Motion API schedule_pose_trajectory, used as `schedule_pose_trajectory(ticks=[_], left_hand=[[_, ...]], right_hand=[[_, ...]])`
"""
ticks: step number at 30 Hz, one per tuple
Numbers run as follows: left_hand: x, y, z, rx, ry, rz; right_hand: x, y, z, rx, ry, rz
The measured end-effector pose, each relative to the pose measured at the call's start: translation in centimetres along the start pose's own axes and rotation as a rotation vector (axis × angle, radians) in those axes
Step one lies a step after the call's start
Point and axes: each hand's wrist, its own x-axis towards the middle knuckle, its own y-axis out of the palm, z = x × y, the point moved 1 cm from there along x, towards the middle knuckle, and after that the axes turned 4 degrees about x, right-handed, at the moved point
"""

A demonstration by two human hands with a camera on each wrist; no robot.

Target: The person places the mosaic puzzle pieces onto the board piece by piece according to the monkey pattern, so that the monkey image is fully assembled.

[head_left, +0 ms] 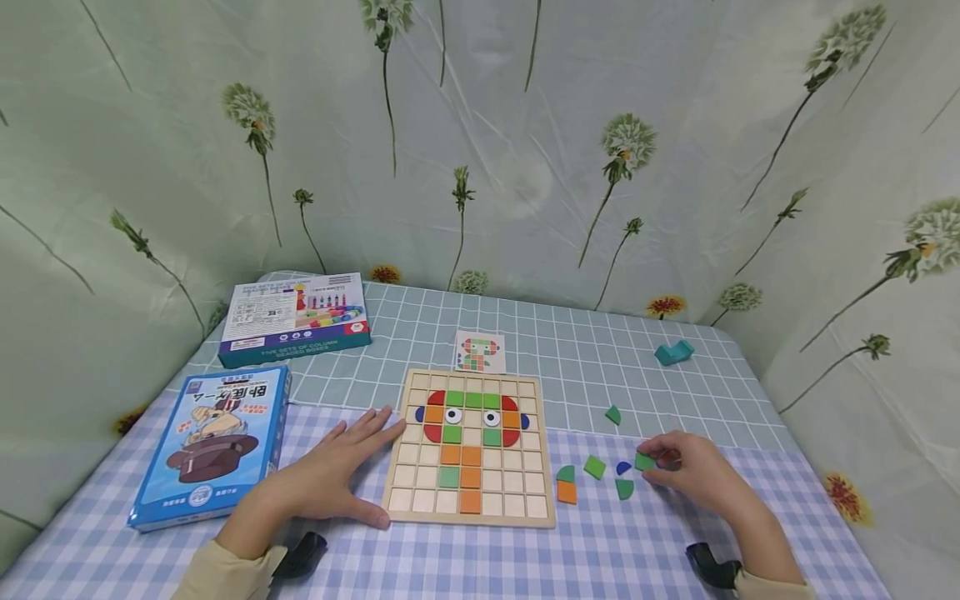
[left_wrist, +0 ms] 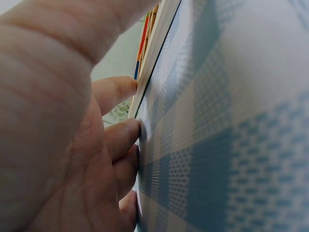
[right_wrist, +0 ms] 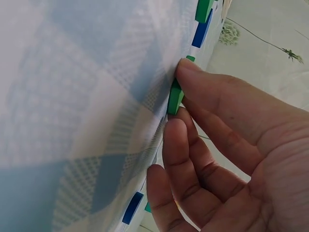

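Observation:
My right hand (head_left: 693, 471) pinches a green tile (head_left: 643, 461) at the right of the table; the right wrist view shows this green tile (right_wrist: 175, 98) between thumb and fingertips, close over the cloth. My left hand (head_left: 330, 471) lies spread beside the wooden grid board (head_left: 517, 515), thumb and index fingertip at its left edge. On the board, red, green, orange and blue tiles and two eye tiles (head_left: 491, 418) form a face, with orange tiles (head_left: 470, 477) below it. A picture card (head_left: 480, 352) with a similar pattern sits behind the board.
Loose pieces lie right of the board: a green square (head_left: 595, 467), an orange square (head_left: 567, 492), a blue half-round (head_left: 623, 468) and several green quarter-rounds (head_left: 624, 489). A blue game box (head_left: 210, 450) and a beads box (head_left: 296, 317) stand left. A teal object (head_left: 674, 352) is back right.

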Motion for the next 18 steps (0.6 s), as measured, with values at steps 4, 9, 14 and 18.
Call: schedule_pose_trajectory(ticks=[4,9,14,18], left_hand=[[0.0,0.0,0.0,-0.002,-0.007,0.003],[0.0,0.0,0.0,0.002,-0.011,0.002],[0.1,0.0,0.0,0.005,-0.009,0.002],[0.1,0.0,0.0,0.008,-0.007,-0.002]], right_hand=[[0.1,0.2,0.1,-0.014,0.014,-0.017],[0.1,0.4,0.4,-0.011,0.024,-0.030],[-0.1,0.7,1.2,0.011,-0.012,-0.045],[-0.2,1.0,2.3,0.029,-0.077,-0.053]])
